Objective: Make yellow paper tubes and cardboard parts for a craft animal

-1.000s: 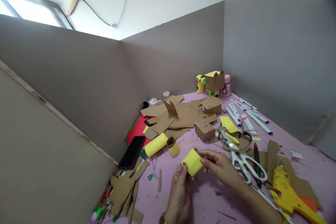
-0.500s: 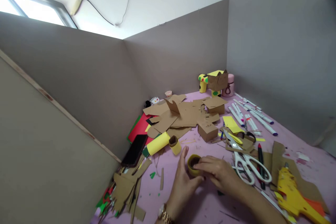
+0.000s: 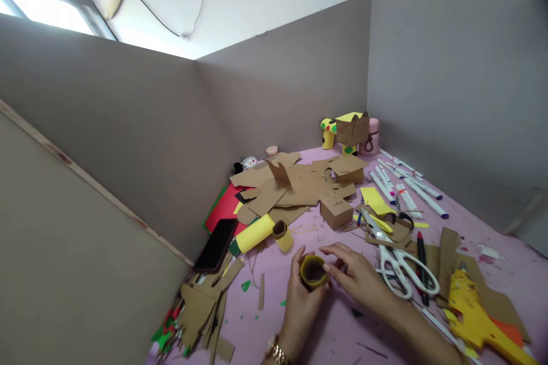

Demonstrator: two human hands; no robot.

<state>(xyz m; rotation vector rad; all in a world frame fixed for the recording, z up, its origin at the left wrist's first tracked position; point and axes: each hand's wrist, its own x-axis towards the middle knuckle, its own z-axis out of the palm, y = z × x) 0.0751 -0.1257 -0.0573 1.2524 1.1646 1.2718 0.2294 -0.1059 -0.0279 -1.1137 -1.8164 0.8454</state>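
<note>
A short cardboard tube wrapped in yellow paper (image 3: 305,275) stands with its hollow end facing up toward me. My left hand (image 3: 302,296) is closed around it, thumb along the near side and fingers behind. On the tube's right side, my right hand (image 3: 353,274) has its fingers apart, with one fingertip touching the rim. Just beyond them sits a similar small yellow-covered ring (image 3: 284,239), beside a longer yellow paper roll (image 3: 256,234). White-handled scissors (image 3: 396,262) lie to the right of my right hand.
Cardboard pieces (image 3: 299,182) and a folded cardboard box (image 3: 336,212) lie ahead. A phone (image 3: 215,245) and cardboard scraps (image 3: 201,308) are at left. Markers (image 3: 411,182), a red-tipped black pen (image 3: 422,256) and a yellow glue gun (image 3: 475,308) are at right. Grey partitions (image 3: 291,80) surround the table.
My right fingers have come out of the tube's opening and spread at its right rim. The left hand still holds the tube, now tipped slightly more toward me.
</note>
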